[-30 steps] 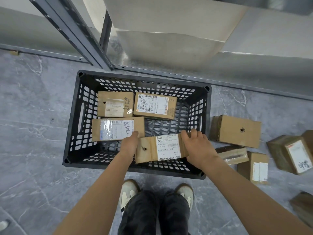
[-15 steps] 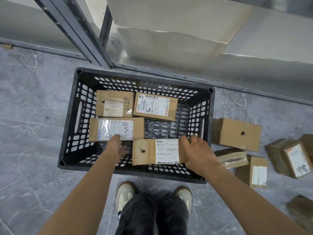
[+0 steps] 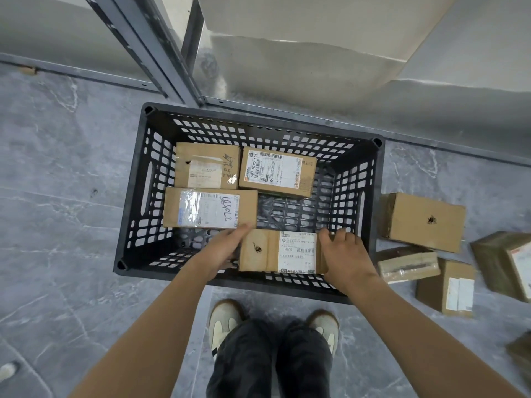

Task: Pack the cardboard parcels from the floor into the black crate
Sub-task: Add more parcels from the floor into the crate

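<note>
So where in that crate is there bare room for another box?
Bare mesh lies mid-right in the crate, between the barcode box, the scribbled box, the held box and the right wall. A smaller patch sits in the near-left corner. The far-left is crowded.

A grey, white-veined stone floor fills the view, crossed at the far left by a low metal rail with a small brown scrap lying just beside it. At the far side, grey metal shelf uprights slant down to the floor, with pale panels to their right. Near the bottom edge, at the middle, stand two cream shoes with brown toe caps, one on the left and one on the right, partly covered by dark trousers. A blurred white object sits at the near left edge.
</note>
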